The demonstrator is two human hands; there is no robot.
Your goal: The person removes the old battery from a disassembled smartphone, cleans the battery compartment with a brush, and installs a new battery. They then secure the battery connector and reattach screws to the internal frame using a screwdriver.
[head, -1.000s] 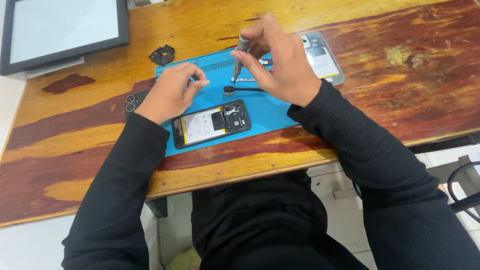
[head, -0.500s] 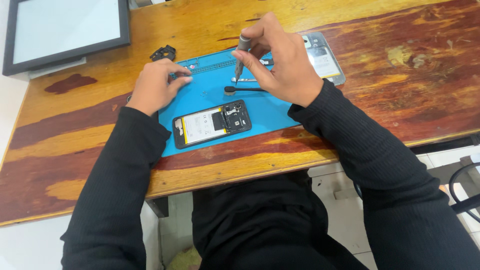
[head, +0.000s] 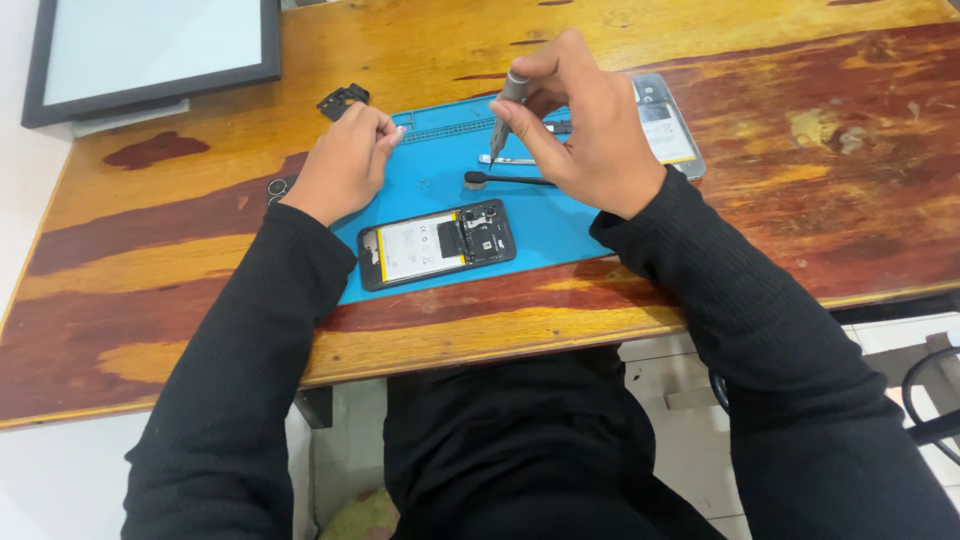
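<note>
Pinching a slim, light, stiff screwdriver (head: 505, 110) by its upper shaft, the right hand (head: 585, 130) is poising it over the blue mat (head: 440, 180), while the left hand (head: 345, 165) is resting curled, holding nothing visible.

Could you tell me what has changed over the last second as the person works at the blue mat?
The left hand moved away from the opened phone to the mat's far left corner, near the small black part; what its fingers grip is not visible. The right hand kept the screwdriver upright. The phone, brush and blue mat stayed put.
</note>
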